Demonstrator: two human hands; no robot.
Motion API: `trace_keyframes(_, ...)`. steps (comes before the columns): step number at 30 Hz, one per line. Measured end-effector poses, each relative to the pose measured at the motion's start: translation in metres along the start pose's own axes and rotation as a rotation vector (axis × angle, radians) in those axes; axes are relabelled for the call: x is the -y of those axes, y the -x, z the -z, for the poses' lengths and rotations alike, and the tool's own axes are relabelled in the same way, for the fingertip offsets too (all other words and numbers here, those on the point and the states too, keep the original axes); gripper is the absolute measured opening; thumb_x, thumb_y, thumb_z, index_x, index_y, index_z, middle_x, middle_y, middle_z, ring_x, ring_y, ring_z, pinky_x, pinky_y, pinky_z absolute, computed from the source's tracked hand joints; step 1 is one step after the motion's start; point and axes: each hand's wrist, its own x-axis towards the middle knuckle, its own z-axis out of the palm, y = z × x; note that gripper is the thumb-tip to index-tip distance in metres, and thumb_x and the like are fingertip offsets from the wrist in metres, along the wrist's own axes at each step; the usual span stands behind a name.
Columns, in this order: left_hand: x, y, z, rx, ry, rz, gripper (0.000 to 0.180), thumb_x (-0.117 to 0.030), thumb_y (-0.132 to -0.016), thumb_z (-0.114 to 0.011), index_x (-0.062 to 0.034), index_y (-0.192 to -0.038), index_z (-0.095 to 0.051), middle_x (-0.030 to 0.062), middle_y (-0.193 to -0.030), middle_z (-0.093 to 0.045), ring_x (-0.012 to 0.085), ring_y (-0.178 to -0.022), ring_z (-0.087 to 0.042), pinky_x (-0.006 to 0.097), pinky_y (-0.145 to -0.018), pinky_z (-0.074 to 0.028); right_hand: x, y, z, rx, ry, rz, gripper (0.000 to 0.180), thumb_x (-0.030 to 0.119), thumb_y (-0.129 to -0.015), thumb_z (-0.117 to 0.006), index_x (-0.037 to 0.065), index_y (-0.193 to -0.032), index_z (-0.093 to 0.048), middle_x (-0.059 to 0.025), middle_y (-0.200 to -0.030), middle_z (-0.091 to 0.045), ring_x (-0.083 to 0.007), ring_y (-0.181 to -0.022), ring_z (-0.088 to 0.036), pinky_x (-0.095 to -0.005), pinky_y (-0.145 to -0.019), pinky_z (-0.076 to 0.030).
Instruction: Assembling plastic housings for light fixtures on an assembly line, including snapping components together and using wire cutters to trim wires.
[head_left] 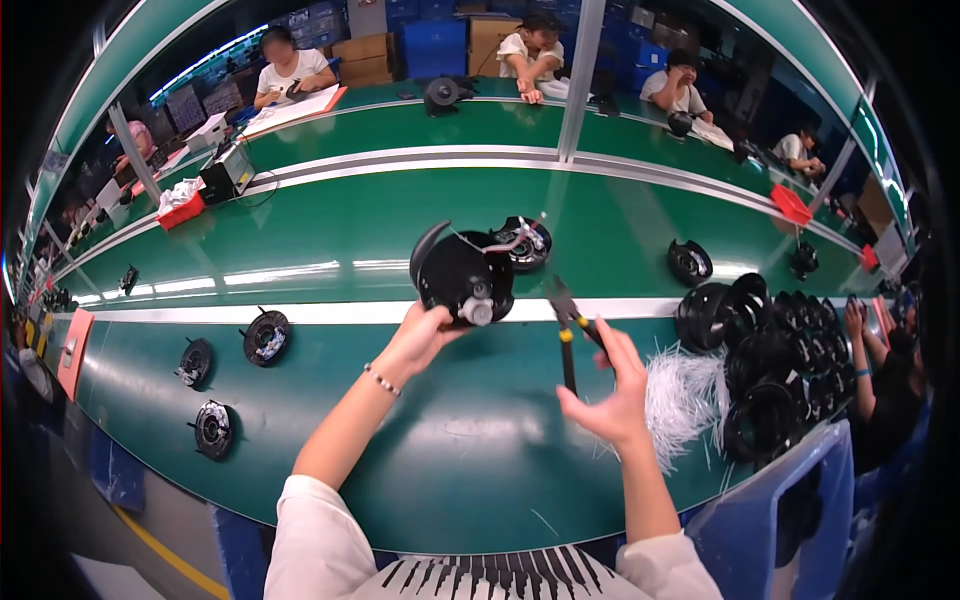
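My left hand grips a black, curved plastic housing and holds it up over the bench's pale edge strip. A grey round knob-like part sits low on the housing, and thin wires stick out at its upper right. In my right hand is a pair of cutting pliers with black and yellow handles, jaws pointing up and away from me. The pliers stand to the right of the housing, apart from it. Just behind the housing, a round black part with a pale inside lies on the green belt.
A heap of white plastic strips lies right of my right hand, beside stacked black ring housings. Several round black parts rest on the left. Another round part sits on the belt. Co-workers sit across the line.
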Motion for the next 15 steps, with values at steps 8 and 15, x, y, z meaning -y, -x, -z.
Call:
trace_keyframes(8, 0.000, 0.056, -0.020, 0.058, -0.129, 0.020, 0.035, 0.003, -0.076, -0.038, 0.0067, -0.111, -0.039, 0.0155, -0.110, -0.049, 0.0240, -0.100, -0.052, 0.037, -0.087, -0.045, 0.013, -0.004, -0.013, 0.061, 0.337, 0.159, 0.068, 0.016, -0.050, -0.067, -0.002, -0.113, -0.048, -0.0121, -0.100, -0.051, -0.0280, -0.081, -0.048, -0.0348, -0.072, -0.043)
trace_keyframes(15, 0.007, 0.063, -0.029, 0.045, -0.215, -0.059, 0.039, 0.004, -0.075, -0.039, 0.0049, -0.114, -0.037, 0.0142, -0.110, -0.049, 0.0230, -0.099, -0.053, 0.036, -0.086, -0.045, 0.017, 0.002, -0.013, -0.008, 0.428, 0.149, 0.063, 0.017, -0.052, -0.065, -0.001, -0.110, -0.049, -0.0104, -0.097, -0.051, -0.0257, -0.077, -0.048, -0.0341, -0.066, -0.043)
